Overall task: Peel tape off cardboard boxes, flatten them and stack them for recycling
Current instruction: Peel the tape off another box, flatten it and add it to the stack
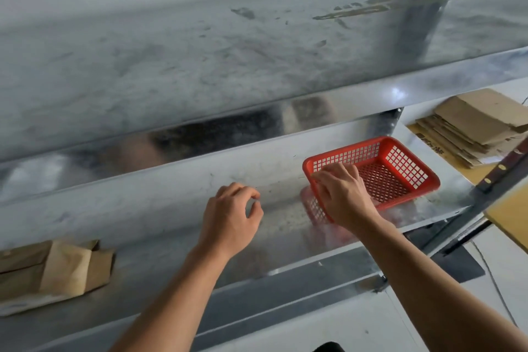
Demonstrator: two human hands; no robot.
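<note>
Two hands were out over the metal shelf (pixel 171 208), and neither had cardboard in it. The left hand (pixel 231 217) hovered just above the bare metal with its fingers loosely curled, thumb and forefinger close together, holding nothing I could make out. The right hand (pixel 343 194) lay over the near-left corner of the red basket (pixel 345 148), fingers bent down onto the rim; whether it actually gripped the rim or only rested there I could not tell. The cardboard itself was off to either side: a stack of flattened cardboard (pixel 471 128) lay far right, beyond the shelf post, and a still-folded brown box (pixel 65 268) sat near left on a lower level, well apart from both hands. The basket worried me most. It looked light, and the shelf under it looked slick and shiny, so a push or tug from one corner could swing it round or send it skating toward the right end, where the shelf stopped. If a scrap of tape was meant for that basket, I reckoned it might cling to the fingers instead of dropping, and shaking it free would jolt the basket again. The stack on the right was already fanned out and uneven, so another sheet tossed on carelessly could make the top pieces slide. And the left hand was a long reach from that brown box.
</note>
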